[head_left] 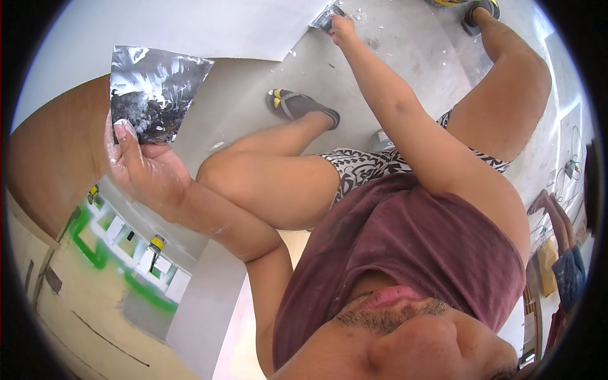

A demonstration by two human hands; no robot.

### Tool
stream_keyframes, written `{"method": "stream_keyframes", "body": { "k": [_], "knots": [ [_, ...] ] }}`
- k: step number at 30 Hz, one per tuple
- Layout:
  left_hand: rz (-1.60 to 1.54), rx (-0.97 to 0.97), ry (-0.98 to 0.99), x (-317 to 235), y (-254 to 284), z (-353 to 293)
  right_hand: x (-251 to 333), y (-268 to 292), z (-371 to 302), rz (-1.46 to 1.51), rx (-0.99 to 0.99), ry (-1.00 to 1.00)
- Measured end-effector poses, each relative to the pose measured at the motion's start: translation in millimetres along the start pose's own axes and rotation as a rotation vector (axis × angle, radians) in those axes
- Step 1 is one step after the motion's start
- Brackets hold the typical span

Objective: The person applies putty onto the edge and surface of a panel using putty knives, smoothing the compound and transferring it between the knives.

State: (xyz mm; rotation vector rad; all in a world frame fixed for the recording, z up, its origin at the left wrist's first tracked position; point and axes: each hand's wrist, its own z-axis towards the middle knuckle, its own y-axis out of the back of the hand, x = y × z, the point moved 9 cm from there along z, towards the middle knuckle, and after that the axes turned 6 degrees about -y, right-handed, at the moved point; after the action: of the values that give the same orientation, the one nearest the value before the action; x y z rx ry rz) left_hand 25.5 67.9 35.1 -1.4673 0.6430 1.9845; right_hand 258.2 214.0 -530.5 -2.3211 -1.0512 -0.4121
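Observation:
My left hand [149,155] is closed on the lower edge of a flat square metal plate [158,95], its thumb lying over the face. White paste and dark smudges cover the plate, and white residue also marks my fingers. At the top, my right hand [342,30] grips a small flat-bladed scraper [327,19]. The scraper's blade lies at the edge of a large smooth white panel [240,28]; whether it touches is too small to tell. The scraper's handle is mostly hidden by my fingers.
White crumbs [216,145] dot the grey floor [247,82] around my sandalled feet. A curved brown surface [63,145] stands at left, above a tan board [95,304] and green-marked white boxes [152,259]. Another person's legs [560,221] and a cable [573,164] appear at far right.

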Motion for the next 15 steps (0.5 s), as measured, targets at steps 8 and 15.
{"method": "stream_keyframes", "body": {
  "k": [8,15],
  "knots": [
    [0.203,0.073,0.019,-22.1,-44.3,-26.3,23.1,-80.2,-129.9,-0.463,0.078,0.690],
    [0.186,0.165,-0.001,-27.4,-65.0,-40.3,14.9,-3.0,-53.4,-0.176,-0.038,0.232]
  ]
}}
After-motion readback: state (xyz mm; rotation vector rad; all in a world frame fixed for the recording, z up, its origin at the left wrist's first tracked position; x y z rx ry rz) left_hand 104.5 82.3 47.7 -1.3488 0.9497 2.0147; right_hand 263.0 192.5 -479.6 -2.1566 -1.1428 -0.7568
